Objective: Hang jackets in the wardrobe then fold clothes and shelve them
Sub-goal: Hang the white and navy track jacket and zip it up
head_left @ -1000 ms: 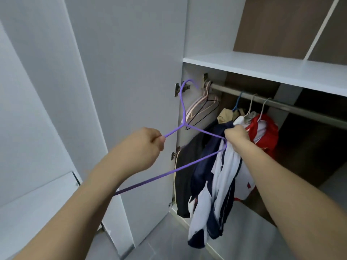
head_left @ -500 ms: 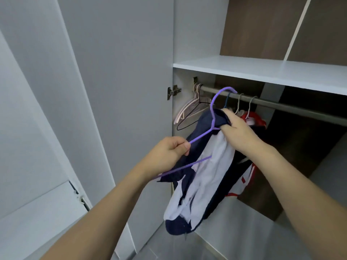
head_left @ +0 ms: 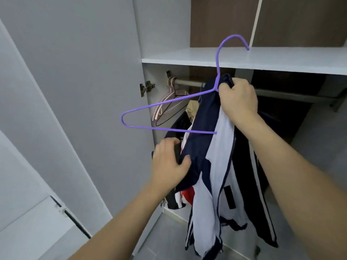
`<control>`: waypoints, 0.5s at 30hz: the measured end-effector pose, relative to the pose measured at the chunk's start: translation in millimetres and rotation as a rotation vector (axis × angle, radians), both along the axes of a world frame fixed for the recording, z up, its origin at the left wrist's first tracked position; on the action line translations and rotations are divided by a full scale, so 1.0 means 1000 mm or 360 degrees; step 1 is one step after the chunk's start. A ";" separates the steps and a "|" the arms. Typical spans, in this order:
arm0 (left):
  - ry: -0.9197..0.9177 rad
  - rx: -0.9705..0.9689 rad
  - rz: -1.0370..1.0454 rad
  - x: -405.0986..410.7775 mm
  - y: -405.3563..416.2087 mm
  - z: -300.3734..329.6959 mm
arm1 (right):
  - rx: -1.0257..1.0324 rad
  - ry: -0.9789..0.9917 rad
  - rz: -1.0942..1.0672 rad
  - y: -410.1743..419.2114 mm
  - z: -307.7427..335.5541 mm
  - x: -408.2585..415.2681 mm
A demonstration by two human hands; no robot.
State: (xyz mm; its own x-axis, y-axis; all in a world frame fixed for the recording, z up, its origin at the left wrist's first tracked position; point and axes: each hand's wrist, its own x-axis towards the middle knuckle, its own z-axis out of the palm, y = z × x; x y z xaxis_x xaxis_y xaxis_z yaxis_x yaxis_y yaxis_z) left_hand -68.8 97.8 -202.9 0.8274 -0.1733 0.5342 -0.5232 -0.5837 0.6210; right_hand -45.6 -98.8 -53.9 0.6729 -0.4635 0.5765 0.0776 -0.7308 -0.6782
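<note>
Two hands work before the open wardrobe [head_left: 244,59]. Navy-and-white jacket [head_left: 216,166] hangs in front of the rail [head_left: 189,83], below the shelf. Right hand [head_left: 237,99] grips the jacket collar together with the purple hanger [head_left: 169,102] neck. Left hand [head_left: 169,164] pinches a jacket fold, fingers curled.

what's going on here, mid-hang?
A person is putting a navy and white jacket onto a purple wire hanger in front of the open wardrobe. The right hand grips the jacket's collar together with the hanger's neck; the left hand holds the jacket's navy fabric lower down. The hanger's left end sticks out bare, and its hook is not yet on the rail.
</note>
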 end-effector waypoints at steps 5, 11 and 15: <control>0.1343 0.0370 -0.0596 0.041 -0.038 -0.014 | 0.0037 -0.0060 0.0052 -0.002 0.010 -0.019; 0.1701 -0.0828 -0.0683 0.051 0.005 -0.032 | 0.0004 -0.0053 0.0085 -0.026 0.012 -0.029; 0.1458 -0.0433 -0.0453 0.071 0.045 0.023 | -0.0103 0.0144 -0.0135 -0.060 -0.031 -0.045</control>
State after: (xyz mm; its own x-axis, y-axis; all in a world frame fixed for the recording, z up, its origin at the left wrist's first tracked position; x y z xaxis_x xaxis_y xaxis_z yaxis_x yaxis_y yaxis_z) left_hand 1.9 142.4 -179.9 0.8868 -0.3960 -0.2384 0.1263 -0.2885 0.9491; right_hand -91.1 -158.6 -84.9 0.6837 -0.4847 0.5455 -0.0458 -0.7745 -0.6309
